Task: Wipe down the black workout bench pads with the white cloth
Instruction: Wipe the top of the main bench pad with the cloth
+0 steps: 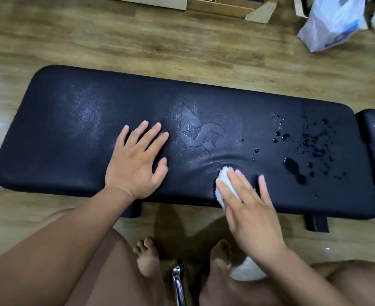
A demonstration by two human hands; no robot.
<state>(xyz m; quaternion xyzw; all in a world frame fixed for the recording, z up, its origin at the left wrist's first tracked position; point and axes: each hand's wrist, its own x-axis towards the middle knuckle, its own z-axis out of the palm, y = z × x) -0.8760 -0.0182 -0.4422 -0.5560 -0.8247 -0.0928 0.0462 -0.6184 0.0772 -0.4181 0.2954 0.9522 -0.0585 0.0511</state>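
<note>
Water drops [310,146] sit on the black pad [71,129] (right side). Right hand [248,206] presses the white cloth [223,184] down; left hand [138,164] lies flat, fingers spread.

The left hand [135,161] lies flat, fingers spread, on the black bench pad [71,133]. The right hand [248,208] presses the white cloth [225,184] into the pad, wrinkling it just ahead of the fingertips. Water droplets [310,146] sit beyond and right of that hand.
</note>
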